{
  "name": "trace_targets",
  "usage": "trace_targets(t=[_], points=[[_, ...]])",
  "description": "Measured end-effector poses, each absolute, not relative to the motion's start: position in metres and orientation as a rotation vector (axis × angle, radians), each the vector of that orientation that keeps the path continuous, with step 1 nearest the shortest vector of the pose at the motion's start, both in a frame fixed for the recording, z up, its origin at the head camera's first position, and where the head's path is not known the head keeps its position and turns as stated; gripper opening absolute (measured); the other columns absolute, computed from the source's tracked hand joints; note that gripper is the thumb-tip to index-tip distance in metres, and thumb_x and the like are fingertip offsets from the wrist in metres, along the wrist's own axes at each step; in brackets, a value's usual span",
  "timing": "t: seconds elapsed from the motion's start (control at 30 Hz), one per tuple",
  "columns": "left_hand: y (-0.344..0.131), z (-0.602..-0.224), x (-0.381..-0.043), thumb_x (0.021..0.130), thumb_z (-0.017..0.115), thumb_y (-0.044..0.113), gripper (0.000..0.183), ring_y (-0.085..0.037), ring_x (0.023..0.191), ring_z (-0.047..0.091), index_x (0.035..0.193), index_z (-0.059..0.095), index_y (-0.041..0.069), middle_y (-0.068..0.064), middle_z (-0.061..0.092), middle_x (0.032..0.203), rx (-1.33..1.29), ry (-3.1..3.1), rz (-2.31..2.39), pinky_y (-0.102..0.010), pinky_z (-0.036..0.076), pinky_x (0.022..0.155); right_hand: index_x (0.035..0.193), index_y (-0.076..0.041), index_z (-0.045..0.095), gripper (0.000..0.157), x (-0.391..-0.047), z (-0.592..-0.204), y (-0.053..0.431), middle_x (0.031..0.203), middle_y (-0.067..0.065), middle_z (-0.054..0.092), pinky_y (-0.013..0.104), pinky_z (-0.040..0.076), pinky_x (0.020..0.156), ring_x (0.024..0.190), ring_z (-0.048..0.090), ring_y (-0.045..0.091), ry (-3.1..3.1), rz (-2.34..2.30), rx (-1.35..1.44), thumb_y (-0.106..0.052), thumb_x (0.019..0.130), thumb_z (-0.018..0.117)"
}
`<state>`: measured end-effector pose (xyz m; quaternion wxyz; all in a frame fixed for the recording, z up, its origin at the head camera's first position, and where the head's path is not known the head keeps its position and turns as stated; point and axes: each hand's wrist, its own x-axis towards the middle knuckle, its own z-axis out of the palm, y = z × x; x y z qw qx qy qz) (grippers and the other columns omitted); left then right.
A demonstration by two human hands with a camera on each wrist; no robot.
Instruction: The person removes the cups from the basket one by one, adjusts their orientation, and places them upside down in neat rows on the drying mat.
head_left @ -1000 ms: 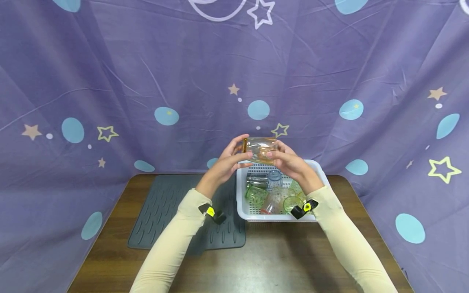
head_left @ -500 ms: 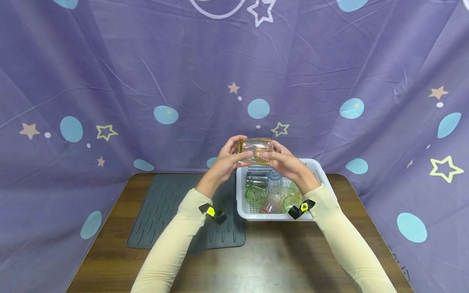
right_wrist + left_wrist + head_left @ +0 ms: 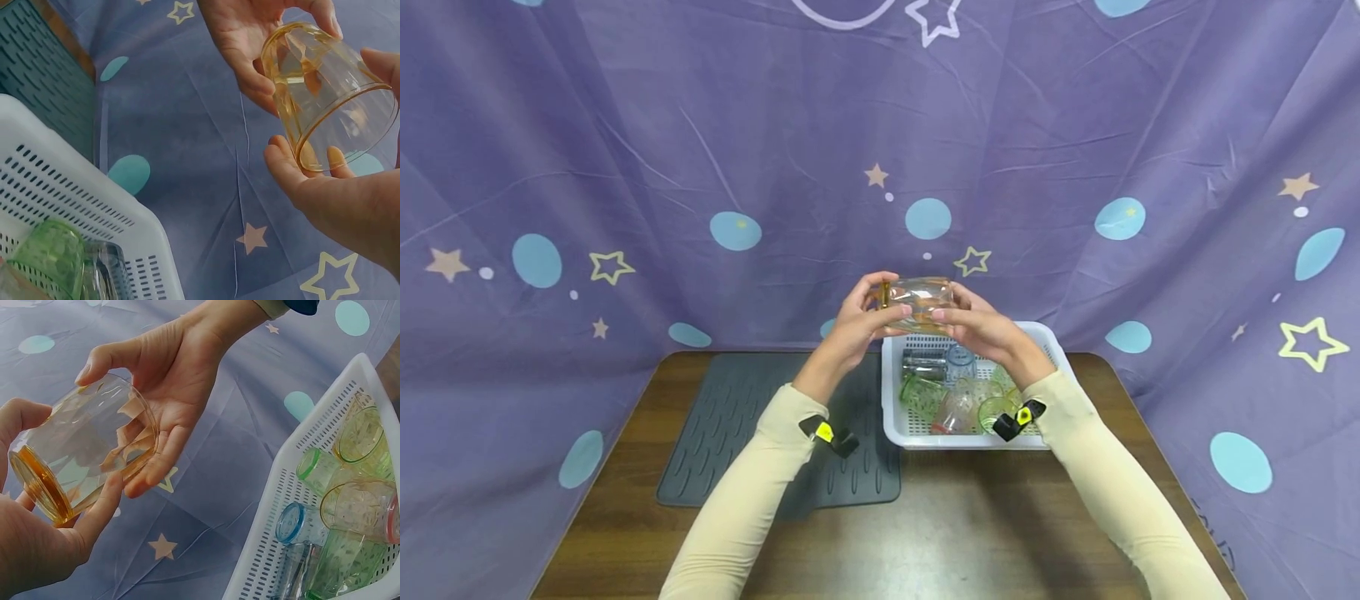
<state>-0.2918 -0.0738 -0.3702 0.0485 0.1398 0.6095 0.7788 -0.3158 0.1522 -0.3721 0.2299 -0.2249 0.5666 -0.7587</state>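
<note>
A purple curtain fills the background, running out of view at the top and both sides. Below it is the wooden worktop, its near edge cut off. The left sleeve crosses the dark ribbed mat and hides part of it; I can't tell whether the white basket overlaps the mat's edge. The right forearm blocks the basket's right side. Above the basket, the left hand grips the base end of an amber glass and the right hand its rim end, the glass on its side between them. Fingers behind it show only through the glass. In the basket are a green glass, a blue glass and a greyish glass; others overlap too much to count. A black wrist strap partly covers a yellow-green glass.
</note>
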Motion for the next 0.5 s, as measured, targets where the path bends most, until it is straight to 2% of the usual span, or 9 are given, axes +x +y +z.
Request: trace_targets(t=[0.1,0.23,0.37,0.43,0.5], points=[[-0.077,-0.368,-0.293,0.089,0.07,-0.002,0.06,-0.021,0.104,0.062,0.143,0.046,0.008,-0.006,0.052,0.121,0.417,1.861,2.391,-0.043,0.062,0.084,0.153,-0.011,0.028,0.072,-0.318,-0.37,0.155,0.135,0.007,0.052,0.031,0.048,0.104,0.114,0.062,0.014,1.6,-2.046,-0.61,-0.01,0.093,0.068],[-0.085,-0.365,-0.294,0.088,0.07,-0.002,0.059,-0.019,0.1,0.062,0.142,0.048,0.009,-0.005,0.054,0.121,0.387,1.878,2.404,-0.037,0.063,0.079,0.16,-0.011,0.018,0.082,-0.321,-0.366,0.162,0.145,0.011,0.044,0.044,0.039,0.116,0.123,0.055,0.019,1.69,-2.0,-0.565,-0.013,0.095,0.067],[-0.095,-0.363,-0.294,0.088,0.07,-0.001,0.06,-0.019,0.097,0.064,0.142,0.048,0.011,-0.003,0.053,0.121,0.362,1.902,2.393,-0.035,0.062,0.077,0.163,-0.012,0.014,0.082,-0.324,-0.362,0.172,0.159,0.024,0.029,0.058,0.024,0.123,0.138,0.044,0.034,1.759,-1.967,-0.544,-0.013,0.097,0.063],[-0.1,-0.362,-0.295,0.089,0.071,-0.001,0.059,-0.019,0.096,0.065,0.141,0.049,0.013,-0.003,0.053,0.121,0.35,1.924,2.38,-0.037,0.062,0.079,0.163,-0.011,0.013,0.08,-0.325,-0.361,0.176,0.162,0.027,0.025,0.059,0.021,0.124,0.141,0.041,0.035,1.776,-1.958,-0.535,-0.011,0.098,0.06],[-0.106,-0.362,-0.295,0.089,0.071,0.0,0.058,-0.019,0.095,0.065,0.14,0.05,0.015,-0.003,0.052,0.121,0.338,1.949,2.367,-0.039,0.062,0.081,0.163,-0.011,0.014,0.077,-0.327,-0.361,0.179,0.163,0.027,0.024,0.059,0.02,0.125,0.139,0.045,0.032,1.79,-1.953,-0.523,-0.009,0.099,0.057]])
